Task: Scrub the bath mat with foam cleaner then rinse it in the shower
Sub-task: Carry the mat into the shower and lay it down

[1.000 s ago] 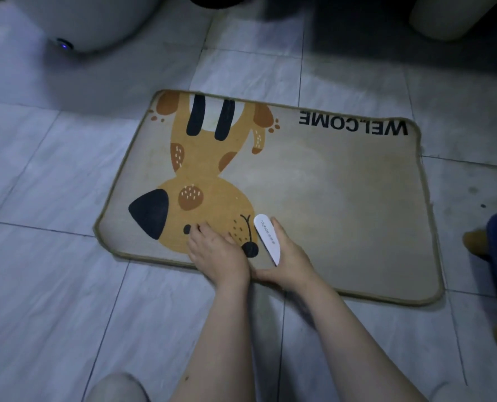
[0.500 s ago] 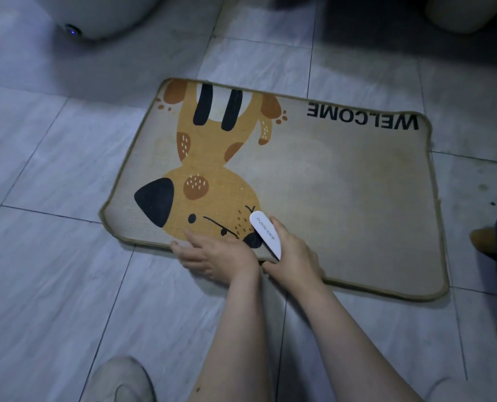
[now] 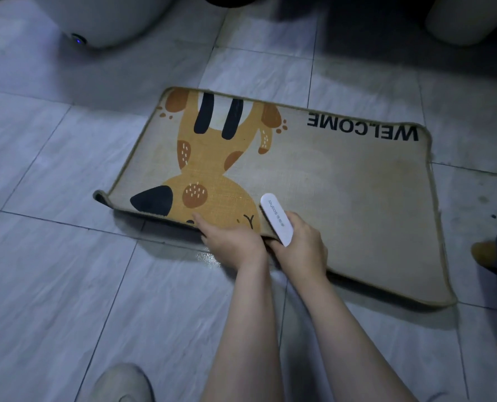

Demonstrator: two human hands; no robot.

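Head view: the bath mat (image 3: 314,181) lies on the tiled floor (image 3: 52,271), near edge lifted. The left hand (image 3: 229,242) pinches that edge, fingers probably curled under. The right hand (image 3: 302,248) grips a white scrub brush (image 3: 276,219). Risk: wet tile lets the mat slip or fold.

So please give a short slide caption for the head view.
Left hand lifts the bath mat edge; right hand holds a white brush.
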